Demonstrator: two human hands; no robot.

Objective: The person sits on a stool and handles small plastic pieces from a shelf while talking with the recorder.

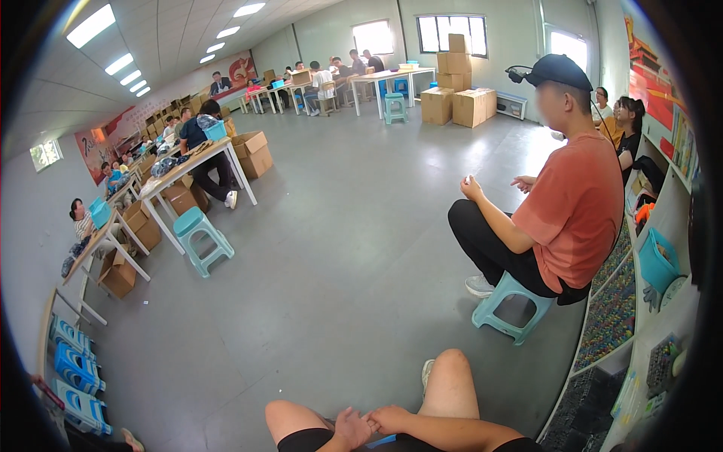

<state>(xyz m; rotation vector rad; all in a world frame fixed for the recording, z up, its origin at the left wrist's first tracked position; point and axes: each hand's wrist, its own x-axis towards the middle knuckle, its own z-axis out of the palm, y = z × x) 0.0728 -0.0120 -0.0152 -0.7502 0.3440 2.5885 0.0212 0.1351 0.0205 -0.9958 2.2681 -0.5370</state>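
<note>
Black cloth shorts [303,441] cover my lap beneath my left hand [352,429] and right hand [390,419], whose loosely curled fingers meet; I cannot tell whether they hold anything. The fabric looks soft, light, best pinched at its hem.

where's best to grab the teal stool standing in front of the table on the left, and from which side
Probably the seat rim, from above on its right, where the floor lies open: the stool stands upright, flat seat uppermost, legs splaying outward below, while the table stands close behind it.
</note>
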